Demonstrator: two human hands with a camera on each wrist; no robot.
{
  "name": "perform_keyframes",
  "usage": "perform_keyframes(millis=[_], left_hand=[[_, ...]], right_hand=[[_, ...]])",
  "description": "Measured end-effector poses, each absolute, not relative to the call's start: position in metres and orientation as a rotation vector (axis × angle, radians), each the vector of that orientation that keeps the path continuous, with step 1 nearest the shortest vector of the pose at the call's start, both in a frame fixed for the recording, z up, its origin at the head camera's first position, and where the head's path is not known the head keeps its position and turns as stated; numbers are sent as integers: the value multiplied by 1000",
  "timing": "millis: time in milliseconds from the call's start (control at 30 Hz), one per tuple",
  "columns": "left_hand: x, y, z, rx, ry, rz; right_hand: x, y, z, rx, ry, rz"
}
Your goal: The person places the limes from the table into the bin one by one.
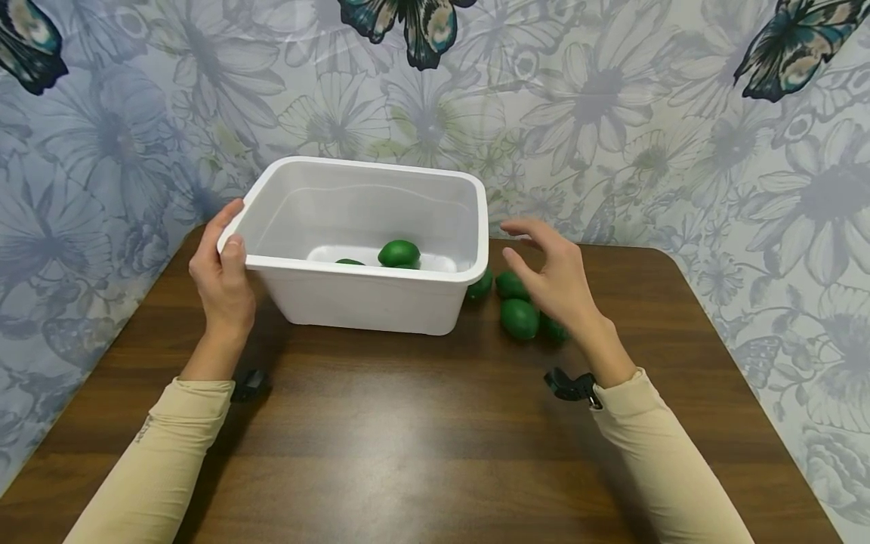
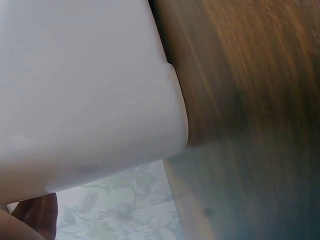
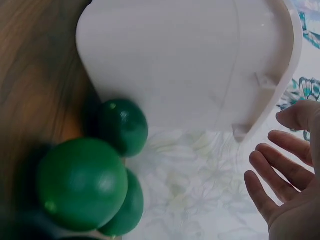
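A white plastic tub (image 1: 367, 298) stands near the far edge of the brown table. My left hand (image 1: 224, 276) grips its left rim, thumb at the front corner; in the left wrist view the tub wall (image 2: 85, 90) fills much of the picture. Inside lie a few green limes (image 1: 399, 253), partly hidden by the front wall. Several more limes (image 1: 519, 319) sit in a cluster to the right of the tub. Over them hovers my right hand (image 1: 560, 276), fingers spread and holding nothing. The right wrist view shows a lime (image 3: 82, 185) close up, apart from the hand (image 3: 292, 185).
The wooden table (image 1: 408, 438) extends toward me in front of the tub. Behind it rises a wall (image 1: 598, 98) covered in flowers and butterflies. Dark wrist cameras, such as the right one (image 1: 571, 385), sit below each hand.
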State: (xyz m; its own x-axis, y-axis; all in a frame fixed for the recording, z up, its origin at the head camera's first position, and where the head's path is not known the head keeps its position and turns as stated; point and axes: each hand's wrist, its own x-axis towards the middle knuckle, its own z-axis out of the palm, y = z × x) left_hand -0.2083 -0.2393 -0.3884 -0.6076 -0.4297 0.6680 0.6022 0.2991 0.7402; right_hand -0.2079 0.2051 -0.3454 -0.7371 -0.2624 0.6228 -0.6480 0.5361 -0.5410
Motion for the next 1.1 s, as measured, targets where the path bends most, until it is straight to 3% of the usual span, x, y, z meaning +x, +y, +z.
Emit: perform_keyframes(millis=[1100], left_hand=[[-210, -239, -391, -165, -1656, -1481]], right_hand=[[-194, 273, -390, 452, -2648, 1044]])
